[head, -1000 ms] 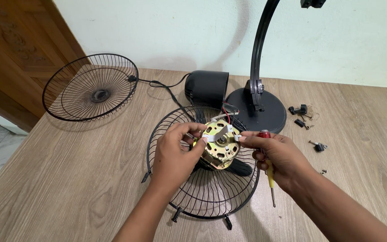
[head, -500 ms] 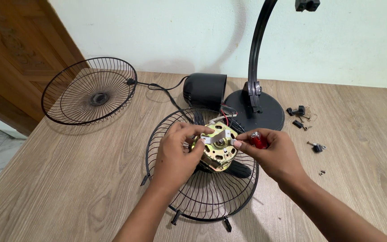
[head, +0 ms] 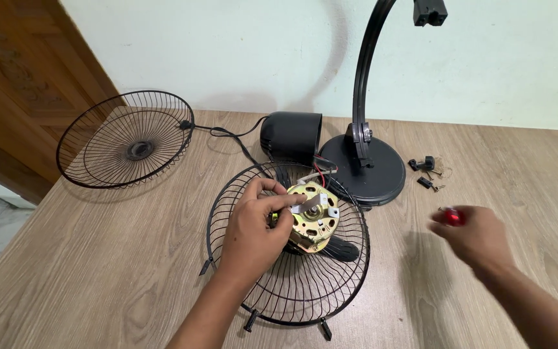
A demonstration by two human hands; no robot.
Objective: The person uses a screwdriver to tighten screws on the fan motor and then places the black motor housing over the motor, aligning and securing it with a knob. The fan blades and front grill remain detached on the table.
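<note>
A brass-coloured fan motor (head: 314,216) with a silver bracket across its top sits in a black wire fan guard (head: 298,284) lying on the wooden table. My left hand (head: 256,229) grips the motor's left side, thumb and fingers on the bracket. My right hand (head: 479,239) is away to the right above the table, closed around a screwdriver whose red handle end (head: 451,216) sticks out by the thumb. The screwdriver's shaft is hidden in the hand.
A second black wire guard (head: 127,139) lies at the back left, with a cable running to a black motor cover (head: 292,137). A black round stand base (head: 382,171) with a curved arm stands behind. Small black clips and screws (head: 426,169) lie at the right.
My right hand has left the motor and swung out to the right with the screwdriver. My left hand stays on the motor.
</note>
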